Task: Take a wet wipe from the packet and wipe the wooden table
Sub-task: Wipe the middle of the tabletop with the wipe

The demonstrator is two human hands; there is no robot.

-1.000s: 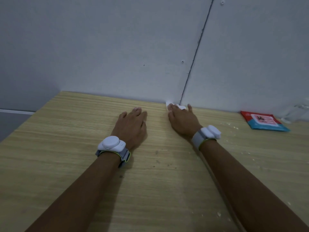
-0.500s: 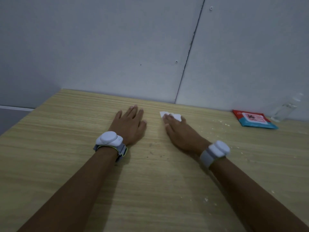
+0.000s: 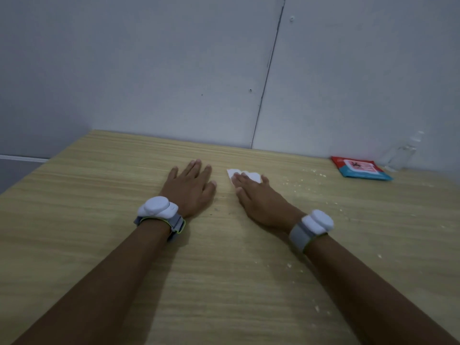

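My right hand (image 3: 258, 197) lies flat on the wooden table (image 3: 87, 220) with straight fingers pressing a white wet wipe (image 3: 254, 175), which sticks out beyond the fingertips. My left hand (image 3: 190, 188) rests palm down on the table just to the left, fingers spread, holding nothing. The red and blue wipe packet (image 3: 361, 168) lies flat at the far right, near the wall. White crumbs (image 3: 308, 181) are scattered on the wood between my right hand and the packet.
A clear plastic bottle (image 3: 403, 153) stands against the wall behind the packet. The grey wall (image 3: 174, 70) runs along the table's far edge. The table's left edge drops off at the far left. More crumbs lie near my right forearm.
My right hand has slid the wipe back from the wall toward me. The left hand has stayed flat in about the same spot.
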